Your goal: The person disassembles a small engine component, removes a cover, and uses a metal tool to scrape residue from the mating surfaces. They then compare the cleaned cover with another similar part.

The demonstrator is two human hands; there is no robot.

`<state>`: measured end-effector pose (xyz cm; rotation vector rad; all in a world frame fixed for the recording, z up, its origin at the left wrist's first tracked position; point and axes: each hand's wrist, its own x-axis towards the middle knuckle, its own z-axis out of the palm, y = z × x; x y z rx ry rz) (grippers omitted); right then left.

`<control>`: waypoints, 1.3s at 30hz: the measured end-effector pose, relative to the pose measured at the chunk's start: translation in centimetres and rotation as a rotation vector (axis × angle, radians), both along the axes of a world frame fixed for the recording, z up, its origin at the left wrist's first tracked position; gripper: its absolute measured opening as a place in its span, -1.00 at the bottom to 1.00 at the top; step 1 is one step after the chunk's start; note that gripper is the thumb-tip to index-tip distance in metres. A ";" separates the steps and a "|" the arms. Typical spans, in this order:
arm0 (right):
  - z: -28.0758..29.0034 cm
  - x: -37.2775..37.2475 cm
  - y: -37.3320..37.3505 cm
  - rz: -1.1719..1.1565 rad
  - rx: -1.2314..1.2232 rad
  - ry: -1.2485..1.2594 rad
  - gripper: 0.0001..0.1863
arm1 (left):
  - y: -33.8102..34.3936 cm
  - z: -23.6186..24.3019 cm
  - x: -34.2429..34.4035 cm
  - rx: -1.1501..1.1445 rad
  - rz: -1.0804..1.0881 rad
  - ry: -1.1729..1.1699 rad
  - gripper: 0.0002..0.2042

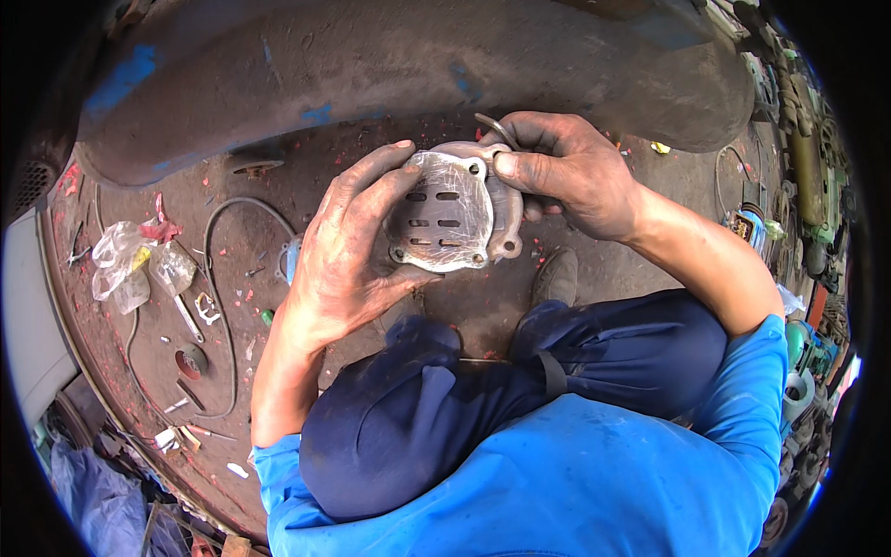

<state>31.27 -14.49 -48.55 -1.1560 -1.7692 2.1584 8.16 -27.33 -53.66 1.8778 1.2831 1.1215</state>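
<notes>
Holding a square metal valve plate (444, 212) up over the knees, in front of the big rusty blue-flecked tank (390, 65). Left hand (348, 246) grasping the plate from its left edge, fingers curled over the top corner, thumb under the lower rim. Right hand (561, 172) clenching on the plate's right side, thumb pressing by the top-right bolt hole, with a thin bent metal piece (492, 125) sticking out above the plate between its fingers. Showing a scratched, shiny face with rows of slots and a lug hole at each corner; a second, duller layer peeking out behind the plate on its right.

Risking a slip: greasy, grimy fingers gripping only the edges, so the plate possibly twisting free and dropping toward the shoe (555, 276) below it or onto the dirty floor (232, 232). Risking separation too, the rear layer sliding off if the right thumb eases. Possibly nicking the fingers on the thin plate edge while pressing hard. Lying left of the plate on the floor: a looped cable (223, 278), crumpled clear plastic bags (135, 265), small metal bits and red flecks, all ready to hide or foul a dropped part.
</notes>
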 end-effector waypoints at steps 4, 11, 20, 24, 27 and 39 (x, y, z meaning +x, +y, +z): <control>0.6 -0.1 0.0 -0.036 -0.040 -0.016 -0.58 | -0.2 -2.6 -0.1 -0.127 -0.040 -0.579 0.01; 0.5 -0.7 -0.2 -0.054 -0.021 0.018 -0.56 | -1.5 -3.9 1.3 -0.456 0.051 -1.516 0.20; 1.1 -1.0 -0.3 -0.073 0.025 -0.001 -0.63 | -3.3 -7.8 0.1 -0.396 0.093 -0.803 -0.11; 1.0 -1.1 -0.6 -0.076 0.049 -0.041 -0.63 | -2.4 -6.0 1.2 -0.409 0.077 -0.954 0.07; 1.4 -1.1 -0.6 -0.082 0.037 -0.041 -0.64 | -1.5 -4.8 2.3 -0.437 0.055 -1.258 0.25; 1.7 -1.5 -1.0 -0.097 0.019 -0.019 -0.67 | -0.4 -4.7 2.5 -0.262 0.039 -1.345 0.26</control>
